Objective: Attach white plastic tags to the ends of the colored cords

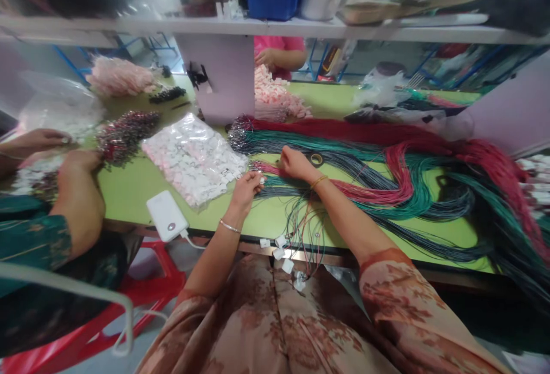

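Pinched between your left hand's [246, 192] thumb and fingers is a small white connector [262, 180], held above the desk [266, 220], nearer its front edge than its far edge. Your right hand [296, 162] has its fingers curled in, just beyond the tips of the red wires [365, 192]; you cannot tell from this view whether it grips a wire. Those wires run toward the desk's right end, with green wires [419, 191] alongside. Just beside your left hand, toward the far edge, lies a clear bag [197, 159] full of white pieces. Wired connectors [287, 265] hang over the front edge before you, and a white power bank [165, 215] sits at that edge, left of your left forearm.
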`<state>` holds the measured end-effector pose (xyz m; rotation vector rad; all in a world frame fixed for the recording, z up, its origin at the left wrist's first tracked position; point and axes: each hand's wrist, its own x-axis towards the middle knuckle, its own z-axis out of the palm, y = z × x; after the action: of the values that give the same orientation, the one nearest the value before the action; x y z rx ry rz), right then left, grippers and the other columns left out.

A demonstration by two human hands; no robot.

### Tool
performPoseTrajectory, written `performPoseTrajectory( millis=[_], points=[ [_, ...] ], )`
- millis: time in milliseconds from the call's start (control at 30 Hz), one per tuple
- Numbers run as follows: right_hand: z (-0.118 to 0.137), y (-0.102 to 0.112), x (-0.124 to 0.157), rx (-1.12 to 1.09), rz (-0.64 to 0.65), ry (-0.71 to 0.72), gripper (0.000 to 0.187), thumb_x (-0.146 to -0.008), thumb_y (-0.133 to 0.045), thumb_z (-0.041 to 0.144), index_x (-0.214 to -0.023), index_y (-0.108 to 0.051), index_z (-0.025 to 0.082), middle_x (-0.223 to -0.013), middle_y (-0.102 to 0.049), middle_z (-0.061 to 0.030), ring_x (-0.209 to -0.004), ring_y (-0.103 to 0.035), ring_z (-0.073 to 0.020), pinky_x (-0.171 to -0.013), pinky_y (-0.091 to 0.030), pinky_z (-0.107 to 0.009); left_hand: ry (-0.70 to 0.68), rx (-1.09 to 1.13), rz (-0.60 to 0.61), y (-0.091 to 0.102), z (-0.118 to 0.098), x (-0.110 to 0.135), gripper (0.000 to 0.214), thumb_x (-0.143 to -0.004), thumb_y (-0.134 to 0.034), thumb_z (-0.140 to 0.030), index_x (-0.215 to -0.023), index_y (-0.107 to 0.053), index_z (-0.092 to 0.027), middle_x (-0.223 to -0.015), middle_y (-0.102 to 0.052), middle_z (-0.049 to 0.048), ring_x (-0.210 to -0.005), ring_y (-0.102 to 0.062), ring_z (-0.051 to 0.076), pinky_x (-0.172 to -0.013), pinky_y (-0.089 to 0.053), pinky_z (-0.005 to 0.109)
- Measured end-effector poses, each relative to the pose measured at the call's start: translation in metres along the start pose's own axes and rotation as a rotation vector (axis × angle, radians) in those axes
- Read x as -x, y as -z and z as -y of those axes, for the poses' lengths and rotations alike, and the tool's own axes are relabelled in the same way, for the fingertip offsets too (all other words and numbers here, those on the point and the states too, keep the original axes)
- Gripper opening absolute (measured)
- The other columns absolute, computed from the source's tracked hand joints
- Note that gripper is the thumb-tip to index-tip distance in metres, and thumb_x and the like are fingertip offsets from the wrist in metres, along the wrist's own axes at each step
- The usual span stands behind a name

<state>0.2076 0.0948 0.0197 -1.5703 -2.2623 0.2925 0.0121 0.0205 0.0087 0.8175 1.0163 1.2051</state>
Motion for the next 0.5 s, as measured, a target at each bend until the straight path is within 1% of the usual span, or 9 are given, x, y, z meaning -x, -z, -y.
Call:
performPoseTrajectory(
  millis=[67,133,267,400,500],
  points=[
    [0.002,0.004,0.001,-0.084,-0.014,0.036,0.012,-0.085,-0.042,0.018,-0.088,-0.054,0.016,-0.075,-0.061,-0.0085,-0.063,-0.046,-0.0179,-0.061,-0.030,-0.028,0.002,0.007,0.008,-0.001,-0.001,0.001,0.021,-0.064,-0.074,-0.028,-0.077,-0.065,-0.014,-0.078,-0.068,0.0029,-0.058,-0.052,0.006,-0.054,-0.039,0.019],
    [0.010,0.006,-0.001,-0.197,-0.015,0.090,0.009,-0.083,-0.046,0.021,-0.081,-0.053,0.017,-0.071,-0.058,-0.0043,-0.061,-0.043,-0.0150,-0.061,-0.030,-0.026,0.005,0.013,0.013,-0.002,-0.002,0.002,0.021,-0.065,-0.074,-0.028,-0.077,-0.064,-0.014,-0.078,-0.068,0.0030,-0.058,-0.052,0.006,-0.054,-0.039,0.019],
    [0.038,0.007,-0.007,-0.473,0.027,0.184,0.013,-0.080,-0.050,0.028,-0.072,-0.052,0.017,-0.065,-0.053,0.0015,-0.060,-0.041,-0.0110,-0.059,-0.031,-0.024,0.021,0.042,0.020,-0.001,-0.001,0.001,0.021,-0.065,-0.074,-0.027,-0.078,-0.063,-0.014,-0.080,-0.068,0.0028,-0.058,-0.052,0.006,-0.054,-0.039,0.019],
    [0.062,0.010,-0.004,-0.691,0.072,0.183,0.018,-0.079,-0.052,0.032,-0.070,-0.053,0.016,-0.062,-0.052,0.0028,-0.058,-0.042,-0.0099,-0.057,-0.032,-0.023,0.026,0.086,0.013,0.001,0.001,-0.001,0.022,-0.066,-0.074,-0.025,-0.081,-0.062,-0.015,-0.075,-0.064,0.0002,-0.058,-0.053,0.006,-0.055,-0.039,0.019],
    [0.064,0.012,0.010,-0.724,0.060,0.143,0.019,-0.078,-0.054,0.034,-0.071,-0.053,0.016,-0.061,-0.053,0.0027,-0.056,-0.040,-0.0093,-0.055,-0.032,-0.022,0.035,0.148,0.029,0.001,0.003,-0.003,0.019,-0.069,-0.073,-0.023,-0.081,-0.061,-0.014,-0.073,-0.061,-0.0009,-0.058,-0.054,0.006,-0.056,-0.040,0.019]
  ],
)
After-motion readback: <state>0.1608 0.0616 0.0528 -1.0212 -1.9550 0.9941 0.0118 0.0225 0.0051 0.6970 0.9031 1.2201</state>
